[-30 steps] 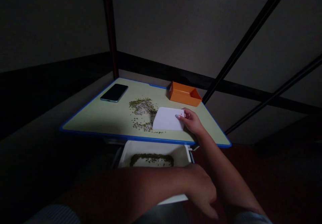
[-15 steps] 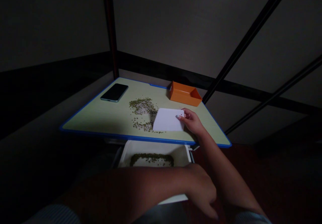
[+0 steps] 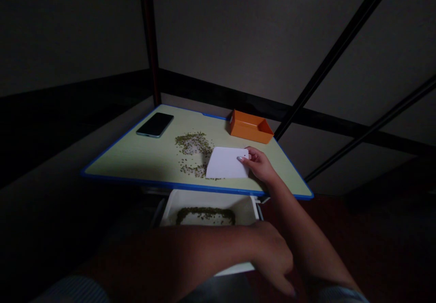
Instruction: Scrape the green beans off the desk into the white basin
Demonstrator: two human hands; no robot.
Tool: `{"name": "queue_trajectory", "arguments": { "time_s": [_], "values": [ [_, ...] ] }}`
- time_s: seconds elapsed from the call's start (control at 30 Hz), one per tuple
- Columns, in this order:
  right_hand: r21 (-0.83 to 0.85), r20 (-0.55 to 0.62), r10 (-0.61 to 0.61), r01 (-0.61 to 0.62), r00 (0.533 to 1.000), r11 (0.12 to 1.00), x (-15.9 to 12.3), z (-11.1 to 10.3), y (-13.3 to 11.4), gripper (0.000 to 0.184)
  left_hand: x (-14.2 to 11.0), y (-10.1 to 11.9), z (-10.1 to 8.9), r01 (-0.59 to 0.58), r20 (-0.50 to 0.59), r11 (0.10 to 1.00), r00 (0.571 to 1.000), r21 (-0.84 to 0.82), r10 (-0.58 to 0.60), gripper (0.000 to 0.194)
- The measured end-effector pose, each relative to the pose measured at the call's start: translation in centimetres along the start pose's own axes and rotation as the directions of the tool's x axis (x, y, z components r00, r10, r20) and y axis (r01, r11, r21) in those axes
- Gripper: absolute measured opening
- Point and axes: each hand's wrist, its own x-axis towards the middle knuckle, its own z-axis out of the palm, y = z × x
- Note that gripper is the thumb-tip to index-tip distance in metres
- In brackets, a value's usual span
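Note:
My right hand [image 3: 260,164] pinches the right end of a white flat scraper [image 3: 227,163], thumb on top near a small dark hole. The scraper lies low over the pale table top [image 3: 136,157], its left edge against scattered small green beans [image 3: 194,144]. More loose beans spread near the table's front edge. Below, a white drawer [image 3: 209,197] is pulled out, with a band of green beans [image 3: 206,212] along its far side. My left forearm crosses over the drawer. My left hand [image 3: 272,255] hangs by its right side, its fingers mostly hidden in shadow.
A dark phone [image 3: 155,125] lies at the table's back left. An orange open box [image 3: 251,132] stands at the back right. Blue edging [image 3: 197,187] runs around the table. Panelled walls [image 3: 231,35] rise behind it.
The scraper in my right hand has shifted very slightly left and toward me. The left hand and the other things look unmoved.

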Motion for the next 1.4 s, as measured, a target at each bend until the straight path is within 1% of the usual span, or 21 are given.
{"name": "queue_trajectory", "arguments": {
  "time_s": [0.13,0.4,0.6,0.77,1.07,1.2,1.4],
  "values": [
    [0.005,0.002,0.011,-0.011,1.000,1.000,0.0,0.2,-0.1,0.040,-0.1,0.1,-0.3,-0.008,0.054,1.000,0.999,0.028,0.006,0.039],
    [-0.029,-0.002,-0.001,0.001,1.000,1.000,0.0,0.6,0.3,0.038,-0.3,0.2,-0.5,-0.009,0.053,1.000,0.999,0.027,0.007,0.038],
    [-0.036,0.012,0.008,-0.007,1.000,0.999,0.1,0.5,0.2,0.040,-0.5,0.4,-0.9,-0.006,0.107,0.999,0.994,0.042,0.001,0.038],
    [-0.018,0.015,0.010,-0.010,1.000,1.000,0.0,0.6,-0.1,0.040,-0.5,0.4,-0.9,-0.018,0.084,0.998,0.996,0.053,0.014,0.039],
    [-0.038,-0.002,-0.009,0.009,1.000,0.999,0.0,0.6,-0.1,0.041,-0.6,0.4,-1.2,-0.016,0.136,0.998,0.991,0.063,0.007,0.045],
    [-0.032,0.001,-0.012,0.012,1.000,0.999,0.0,0.5,-0.2,0.041,-0.5,0.4,-1.1,-0.029,0.138,0.998,0.990,0.061,0.021,0.049],
    [-0.042,0.023,0.001,0.000,1.000,0.999,-0.1,0.6,0.0,0.040,-0.4,0.4,-0.8,-0.009,0.118,0.998,0.993,0.061,0.002,0.049]
  ]
}}
